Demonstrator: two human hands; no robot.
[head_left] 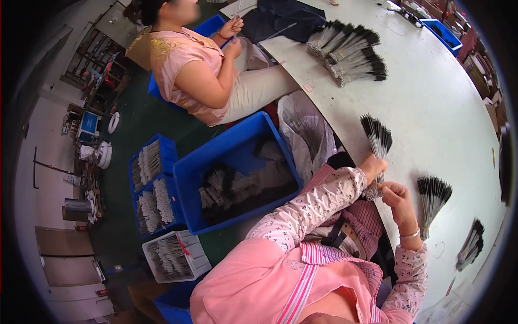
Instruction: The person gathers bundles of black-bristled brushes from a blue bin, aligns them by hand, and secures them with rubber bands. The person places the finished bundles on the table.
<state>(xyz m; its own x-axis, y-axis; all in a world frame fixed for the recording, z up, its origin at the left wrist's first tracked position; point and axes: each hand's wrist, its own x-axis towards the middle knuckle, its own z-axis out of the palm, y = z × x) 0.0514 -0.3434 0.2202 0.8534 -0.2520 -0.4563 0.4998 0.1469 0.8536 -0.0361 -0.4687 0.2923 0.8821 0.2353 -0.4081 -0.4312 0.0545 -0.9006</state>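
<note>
My left hand (373,165) and my right hand (395,195) both grip the lower end of a fanned bundle of thin grey rods with black tips (376,139), held upright over the edge of the white table (431,108). A second fanned bundle (431,197) lies on the table just right of my right hand. Farther right, a third bundle (471,244) also rests on the table.
A pile of similar bundles (350,51) lies at the table's far side. A large blue bin (237,173) with more bundles stands on the floor to my left, beside smaller blue crates (152,186) and a white crate (175,255). Another seated person (210,65) works nearby.
</note>
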